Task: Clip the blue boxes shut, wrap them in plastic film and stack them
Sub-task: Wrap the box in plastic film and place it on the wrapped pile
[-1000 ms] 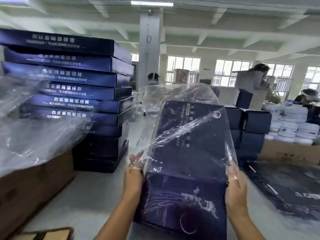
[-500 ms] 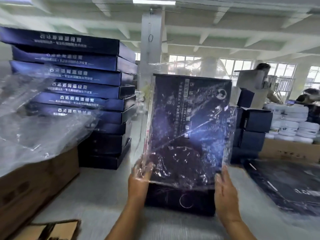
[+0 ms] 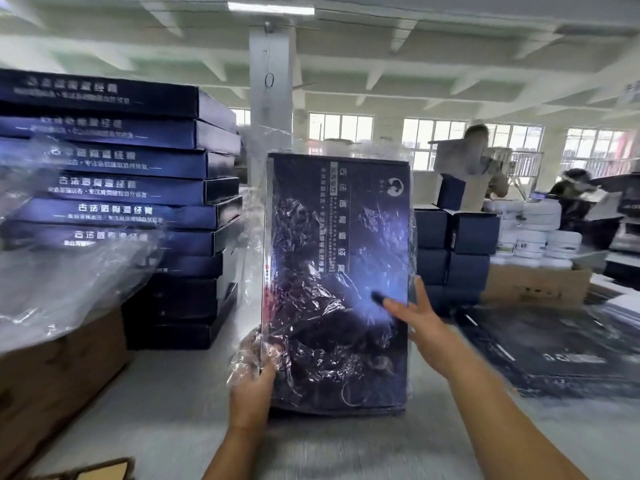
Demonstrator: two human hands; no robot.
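Observation:
A flat blue box [image 3: 346, 237] stands upright on its short edge on the grey table [image 3: 173, 410], inside a clear plastic film bag [image 3: 252, 271] that hangs loose along its left side. My left hand [image 3: 252, 386] grips the film and the box's lower left edge. My right hand [image 3: 415, 317] lies on the box's right edge with straight fingers, the thumb pressing the front face. A tall stack of the same blue boxes [image 3: 131, 209] stands at the left.
Loose plastic film [image 3: 62, 271] lies over a brown carton [image 3: 52, 375] at the near left. Small dark boxes [image 3: 453, 244], white jars [image 3: 540, 233] and a cardboard box [image 3: 533, 282] stand at the right. Flat dark box blanks [image 3: 554, 351] lie right. Two people work behind.
The box has been tipped from leaning toward me to standing upright on the table. The film has come further down over it. My right hand has moved up its right edge.

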